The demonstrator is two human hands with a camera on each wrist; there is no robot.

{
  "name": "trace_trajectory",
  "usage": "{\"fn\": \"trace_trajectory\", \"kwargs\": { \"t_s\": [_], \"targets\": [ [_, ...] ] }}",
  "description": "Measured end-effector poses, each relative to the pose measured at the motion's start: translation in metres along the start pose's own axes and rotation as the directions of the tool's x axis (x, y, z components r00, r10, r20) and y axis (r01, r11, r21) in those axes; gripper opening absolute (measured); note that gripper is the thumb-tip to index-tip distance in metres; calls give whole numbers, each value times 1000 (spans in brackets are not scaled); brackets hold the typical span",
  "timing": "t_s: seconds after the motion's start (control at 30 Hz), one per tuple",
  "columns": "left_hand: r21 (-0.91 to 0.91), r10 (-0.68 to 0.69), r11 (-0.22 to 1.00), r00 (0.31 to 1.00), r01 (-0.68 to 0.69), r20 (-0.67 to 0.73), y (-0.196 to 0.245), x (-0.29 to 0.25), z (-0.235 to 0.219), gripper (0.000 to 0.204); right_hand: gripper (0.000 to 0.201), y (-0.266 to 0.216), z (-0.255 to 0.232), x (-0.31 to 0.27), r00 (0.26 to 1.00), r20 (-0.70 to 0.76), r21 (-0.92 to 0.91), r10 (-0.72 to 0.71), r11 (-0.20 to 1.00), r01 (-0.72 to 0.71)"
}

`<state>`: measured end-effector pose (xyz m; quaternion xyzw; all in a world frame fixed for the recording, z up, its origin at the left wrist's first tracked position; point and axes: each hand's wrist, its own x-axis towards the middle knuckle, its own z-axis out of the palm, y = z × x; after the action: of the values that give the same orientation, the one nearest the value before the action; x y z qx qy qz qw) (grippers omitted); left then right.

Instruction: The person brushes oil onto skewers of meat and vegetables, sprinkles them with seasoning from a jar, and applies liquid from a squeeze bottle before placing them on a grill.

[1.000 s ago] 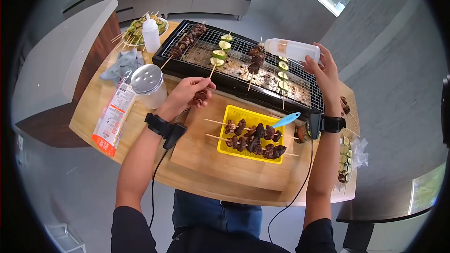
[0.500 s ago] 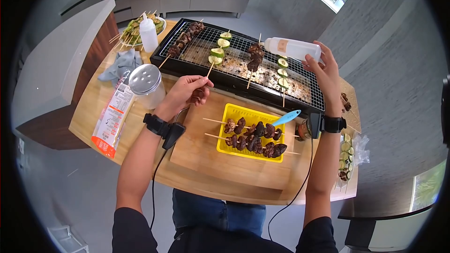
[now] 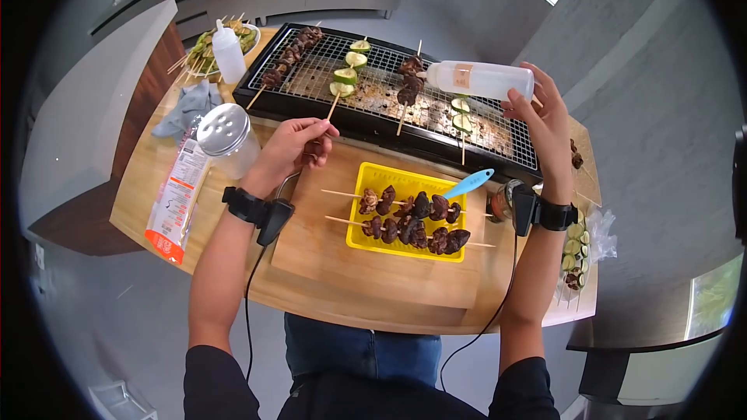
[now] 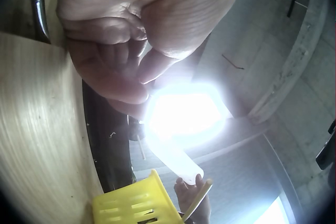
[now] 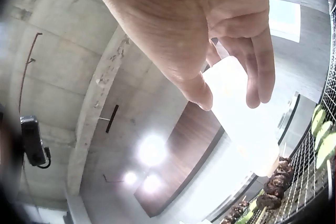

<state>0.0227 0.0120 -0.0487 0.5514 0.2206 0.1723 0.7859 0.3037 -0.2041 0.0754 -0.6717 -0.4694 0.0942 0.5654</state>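
Observation:
My right hand (image 3: 548,128) grips a translucent squeeze bottle (image 3: 486,80) with an orange label, tipped nearly level. Its nozzle points left, close over the meat skewer (image 3: 408,92) on the grill (image 3: 373,117). In the right wrist view the thumb and fingers lie round the bottle (image 5: 236,113). My left hand (image 3: 292,148) pinches the stick end of a zucchini skewer (image 3: 345,76) at the grill's front edge. Glare hides that stick in the left wrist view. Another meat skewer (image 3: 292,56) and a second zucchini skewer (image 3: 461,123) lie on the grate.
A yellow basket (image 3: 352,241) with two meat skewers and a blue-handled tool (image 3: 471,182) stands on a wooden board (image 3: 311,264). To the left are a shaker jar (image 3: 229,140), a seasoning packet (image 3: 177,198), a grey cloth (image 3: 191,105) and another bottle (image 3: 227,54). A jar (image 3: 506,201) stands by the right wrist.
The head view has shifted a little. The bottle's nozzle has moved slightly from the meat skewer's far end toward its middle. My left hand stays at the zucchini skewer's stick.

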Motion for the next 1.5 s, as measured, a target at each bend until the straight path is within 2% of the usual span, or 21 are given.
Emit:
{"fn": "trace_trajectory", "kwargs": {
  "t_s": [0.27,0.43,0.5,0.53,0.6,0.63,0.7,0.73,0.8,0.83,0.9,1.03,1.1,1.13,1.2,1.5],
  "targets": [
    [17,-28,999,1000,28,-7,0,-1,-1,37,50,-9,-4,-8,999,38,9,-17,1000,17],
    [55,-77,995,997,79,-21,5,-7,6,38,49,-9,-6,-7,998,-4,31,-66,997,66],
    [136,-71,989,993,57,95,6,-10,5,39,48,-12,-6,-12,996,-23,51,-85,995,86],
    [136,-73,989,993,60,93,7,-11,5,39,47,-17,-5,-14,997,-31,61,-71,995,73],
    [218,-64,976,966,8,251,9,-14,6,33,45,-18,-4,-15,997,-25,67,-72,995,73],
    [219,-66,976,966,10,250,10,-15,5,33,45,-19,-3,-15,997,-25,69,-71,995,72],
    [198,-83,980,913,3,400,10,-16,3,22,44,-23,0,-19,996,79,173,-45,984,31],
    [199,-85,980,912,4,400,11,-16,3,22,44,-25,3,-21,996,78,174,-44,984,30],
    [216,-94,976,854,-22,511,11,-16,3,24,42,-30,11,-25,981,189,161,-47,987,16],
    [217,-93,976,854,-23,511,10,-15,2,24,42,-32,13,-27,981,189,161,-48,987,17],
    [251,-107,967,834,-39,541,6,-14,2,27,41,-35,17,-29,955,287,119,-82,992,50],
    [292,-128,956,840,-38,528,11,-19,9,25,41,-42,22,-35,940,329,129,-89,991,48],
    [383,-231,923,851,38,472,18,-21,10,20,41,-46,23,-37,927,363,114,-91,992,52],
    [384,-230,923,851,36,472,17,-20,10,20,41,-45,24,-37,928,362,114,-92,992,54],
    [360,-157,933,892,-7,424,13,-19,10,17,42,-43,26,-38,920,378,91,-101,993,72],
    [320,-86,947,933,-33,351,14,-18,14,14,42,-44,22,-37,931,350,83,-103,993,78]
  ]
}}
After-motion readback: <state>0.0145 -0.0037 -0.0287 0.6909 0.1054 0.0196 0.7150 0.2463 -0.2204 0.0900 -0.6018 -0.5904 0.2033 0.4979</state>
